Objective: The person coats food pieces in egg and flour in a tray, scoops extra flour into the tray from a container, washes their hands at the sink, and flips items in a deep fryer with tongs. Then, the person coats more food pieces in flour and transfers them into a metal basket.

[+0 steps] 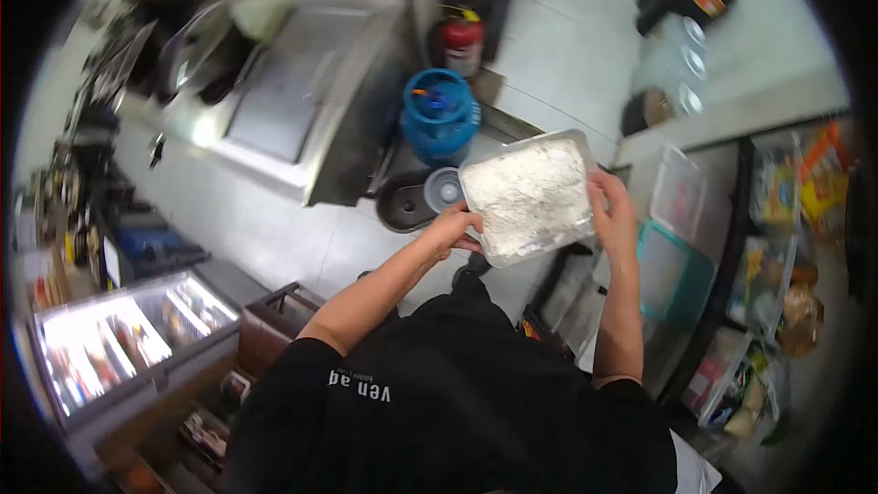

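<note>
A clear rectangular container [526, 261] full of white, flour-like powder [526, 197] is held up in front of my body, slightly tilted. My left hand [453, 227] grips its left side near the lower corner, with the thumb over the rim. On the opposite side, my right hand [611, 206] holds the right edge, fingers against the wall. Some fingers of both hands are hidden behind the container.
Beyond the container stand a blue gas cylinder [441, 119] and a red fire extinguisher [462, 41]. A steel counter [357, 82] is at the upper left, a lit display fridge [137, 334] lower left. Shelves with food packs [768, 265] line the right.
</note>
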{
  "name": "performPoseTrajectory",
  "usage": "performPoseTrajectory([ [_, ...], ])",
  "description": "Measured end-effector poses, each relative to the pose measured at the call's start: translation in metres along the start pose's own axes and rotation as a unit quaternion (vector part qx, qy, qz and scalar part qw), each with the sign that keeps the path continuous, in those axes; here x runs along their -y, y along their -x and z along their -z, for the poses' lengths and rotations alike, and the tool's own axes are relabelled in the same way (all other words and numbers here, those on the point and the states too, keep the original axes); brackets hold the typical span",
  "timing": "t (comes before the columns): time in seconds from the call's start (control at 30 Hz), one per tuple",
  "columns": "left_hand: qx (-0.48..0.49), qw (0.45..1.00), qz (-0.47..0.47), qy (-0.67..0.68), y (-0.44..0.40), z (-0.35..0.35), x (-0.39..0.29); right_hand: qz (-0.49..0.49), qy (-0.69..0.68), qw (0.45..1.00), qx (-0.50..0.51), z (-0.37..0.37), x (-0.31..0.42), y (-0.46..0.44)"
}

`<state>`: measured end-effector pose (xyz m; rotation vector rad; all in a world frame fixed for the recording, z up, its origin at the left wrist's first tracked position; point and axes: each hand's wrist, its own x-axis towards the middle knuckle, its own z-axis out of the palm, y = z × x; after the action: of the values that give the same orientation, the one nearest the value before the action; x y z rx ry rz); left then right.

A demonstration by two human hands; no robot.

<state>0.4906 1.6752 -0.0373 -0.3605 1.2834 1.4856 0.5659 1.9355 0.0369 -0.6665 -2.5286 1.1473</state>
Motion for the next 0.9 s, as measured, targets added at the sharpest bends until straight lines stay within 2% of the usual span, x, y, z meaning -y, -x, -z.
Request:
performPoseTrajectory([
  [0.07,-0.008,0.999,-0.014,0.029,0.039,0.040,-0.001,0.103,0.106,0.974,0.169,-0.051,0.086,-0.005],
  [0.1,-0.015,0.999,-0.022,0.038,0.060,0.066,0.002,0.135,0.097,0.969,0.185,-0.081,0.109,-0.002],
  [0.17,-0.027,0.994,-0.067,0.076,0.104,0.120,0.010,0.207,0.269,0.923,0.179,-0.150,0.153,0.007],
  [0.2,-0.047,0.990,-0.091,0.100,0.123,0.148,0.017,0.190,0.256,0.919,0.231,-0.179,0.183,0.016],
  [0.23,-0.050,0.985,-0.099,0.134,0.152,0.174,0.015,0.229,0.240,0.912,0.240,-0.209,0.215,0.034],
  [0.3,-0.076,0.984,-0.097,0.131,0.196,0.226,0.031,0.252,0.305,0.887,0.238,-0.241,0.277,0.076],
  [0.43,-0.131,0.963,-0.158,0.173,0.280,0.349,0.053,0.357,0.271,0.853,0.267,-0.341,0.395,0.131],
  [0.5,-0.185,0.940,-0.190,0.213,0.328,0.398,0.060,0.360,0.221,0.842,0.336,-0.409,0.436,0.151],
  [0.53,-0.192,0.936,-0.196,0.223,0.343,0.418,0.060,0.368,0.218,0.840,0.334,-0.437,0.450,0.156],
  [0.6,-0.217,0.917,-0.217,0.255,0.374,0.463,0.062,0.397,0.217,0.792,0.408,-0.499,0.492,0.176],
  [0.67,-0.245,0.886,-0.243,0.310,0.385,0.507,0.068,0.435,0.228,0.746,0.450,-0.550,0.534,0.200],
  [0.7,-0.257,0.886,-0.239,0.304,0.394,0.528,0.066,0.493,0.241,0.719,0.427,-0.574,0.545,0.210],
  [0.8,-0.271,0.875,-0.246,0.317,0.396,0.597,0.068,0.518,0.226,0.700,0.436,-0.655,0.574,0.218],
  [0.87,-0.307,0.852,-0.286,0.313,0.381,0.651,0.075,0.546,0.240,0.637,0.488,-0.728,0.592,0.205],
  [0.9,-0.300,0.851,-0.292,0.317,0.379,0.676,0.071,0.551,0.241,0.636,0.484,-0.756,0.604,0.199],
])
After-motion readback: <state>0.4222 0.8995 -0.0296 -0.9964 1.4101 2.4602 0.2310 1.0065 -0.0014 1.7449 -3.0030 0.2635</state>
